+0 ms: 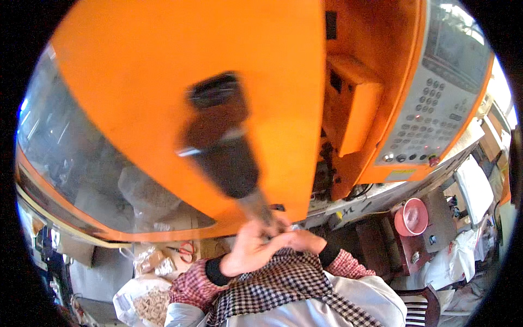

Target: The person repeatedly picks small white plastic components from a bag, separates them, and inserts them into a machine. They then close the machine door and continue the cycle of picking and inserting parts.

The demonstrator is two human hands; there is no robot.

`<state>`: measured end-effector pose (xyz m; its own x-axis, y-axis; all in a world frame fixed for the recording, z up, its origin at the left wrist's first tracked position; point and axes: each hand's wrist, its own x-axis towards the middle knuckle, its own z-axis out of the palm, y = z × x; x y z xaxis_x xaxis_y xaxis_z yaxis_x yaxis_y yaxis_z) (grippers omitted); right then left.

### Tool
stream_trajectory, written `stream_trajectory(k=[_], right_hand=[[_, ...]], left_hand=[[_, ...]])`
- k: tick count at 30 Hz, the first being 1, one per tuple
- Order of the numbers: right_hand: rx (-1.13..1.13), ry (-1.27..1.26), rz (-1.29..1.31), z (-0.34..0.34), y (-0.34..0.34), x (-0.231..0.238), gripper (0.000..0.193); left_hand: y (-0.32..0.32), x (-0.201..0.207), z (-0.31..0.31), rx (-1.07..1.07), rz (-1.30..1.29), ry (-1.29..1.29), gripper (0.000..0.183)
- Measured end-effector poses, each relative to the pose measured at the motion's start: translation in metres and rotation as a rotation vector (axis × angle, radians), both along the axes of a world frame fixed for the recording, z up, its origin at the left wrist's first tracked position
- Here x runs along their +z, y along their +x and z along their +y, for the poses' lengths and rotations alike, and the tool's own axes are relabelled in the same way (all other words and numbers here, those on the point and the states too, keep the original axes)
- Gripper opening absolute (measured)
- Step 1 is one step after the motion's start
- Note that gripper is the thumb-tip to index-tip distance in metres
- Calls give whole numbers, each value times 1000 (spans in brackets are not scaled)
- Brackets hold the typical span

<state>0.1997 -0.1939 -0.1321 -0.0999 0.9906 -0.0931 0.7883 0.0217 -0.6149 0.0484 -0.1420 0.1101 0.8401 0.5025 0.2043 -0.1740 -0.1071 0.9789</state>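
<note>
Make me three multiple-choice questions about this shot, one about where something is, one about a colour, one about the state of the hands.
1. Where is the pink bowl?
A. at the person's right, below the keypad panel
B. on the machine door
C. in the left hand

2. What colour is the machine door?
A. green
B. orange
C. white

3. How are the left hand and right hand placed?
A. far apart
B. out of view
C. together, close to the chest

Answers: 1 A, it sits on a low stand at the right. 2 B, the big panel is orange. 3 C, both hands meet above the checked scarf.
</note>
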Motion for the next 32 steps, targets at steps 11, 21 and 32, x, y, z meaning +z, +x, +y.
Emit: stream_trajectory(k=[11,21,32], right_hand=[[92,-60,-213,45,11,28,34],[197,5,-211,72,7,2,32],[217,65,-88,69,27,-8,28]], left_hand=[[-96,-38,13,1223,99,408,32],[-136,-31,63,1577,42,369,37],[-34,-56,56,980,405,1034,31]])
